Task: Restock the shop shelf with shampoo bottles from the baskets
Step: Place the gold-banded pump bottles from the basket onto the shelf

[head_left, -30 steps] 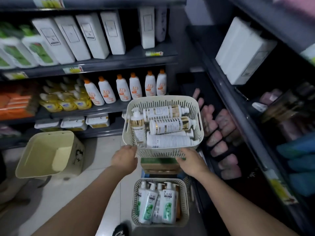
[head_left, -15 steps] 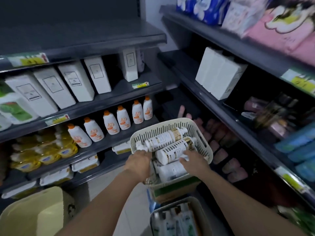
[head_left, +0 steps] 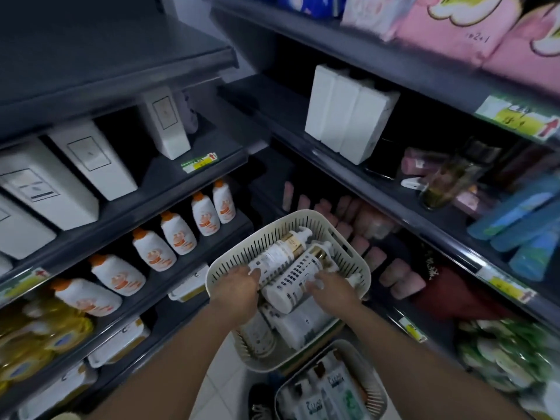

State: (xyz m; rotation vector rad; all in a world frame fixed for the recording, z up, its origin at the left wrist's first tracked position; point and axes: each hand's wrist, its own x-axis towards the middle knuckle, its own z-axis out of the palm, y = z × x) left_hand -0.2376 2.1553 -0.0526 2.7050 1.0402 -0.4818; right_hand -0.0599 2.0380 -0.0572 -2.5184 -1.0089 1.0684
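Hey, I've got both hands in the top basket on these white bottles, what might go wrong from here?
1. The bottles lie loosely piled. Pulling one out with the left hand or right hand may roll the others or snag a pump head.
2. The upper basket looks tilted above the lower basket. With neither hand on its rim, it might tip or slide.

Bottles lie in the upper basket, seemingly stacked above the lower basket; shelves flank both.
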